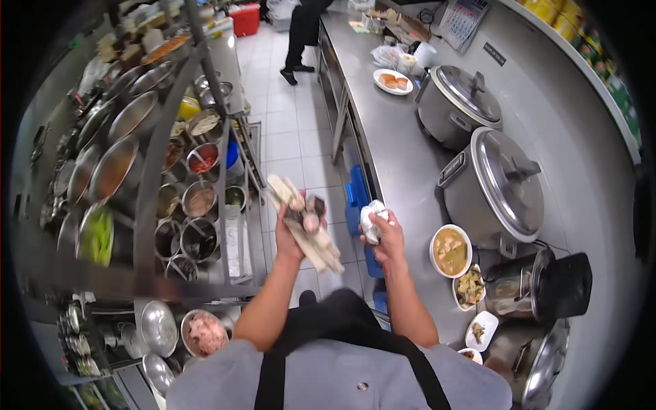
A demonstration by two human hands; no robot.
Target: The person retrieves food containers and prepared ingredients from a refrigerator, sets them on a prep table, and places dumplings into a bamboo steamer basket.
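In my left hand [288, 240] rests a bundle of long pale stalks [316, 251], with several stubby pieces [311, 222] lying across it, pinkish at the ends and dark on the sides. Their exact kind is hard to make out. The fingers curl round the bundle from below. My right hand [391, 239] is closed on a crumpled white wad [373, 220], cloth or paper, near the edge of the steel counter. Both hands are held up in front of my body, apart from each other, above the tiled floor.
The steel counter [400, 143] on the right carries two large rice cookers [454, 102], a soup bowl [451, 251], food dishes and a plate [393, 82]. On the left, a metal rack [160, 178] stands among many ingredient pots and bowls. Another person's legs [304, 37] show farther along the aisle.
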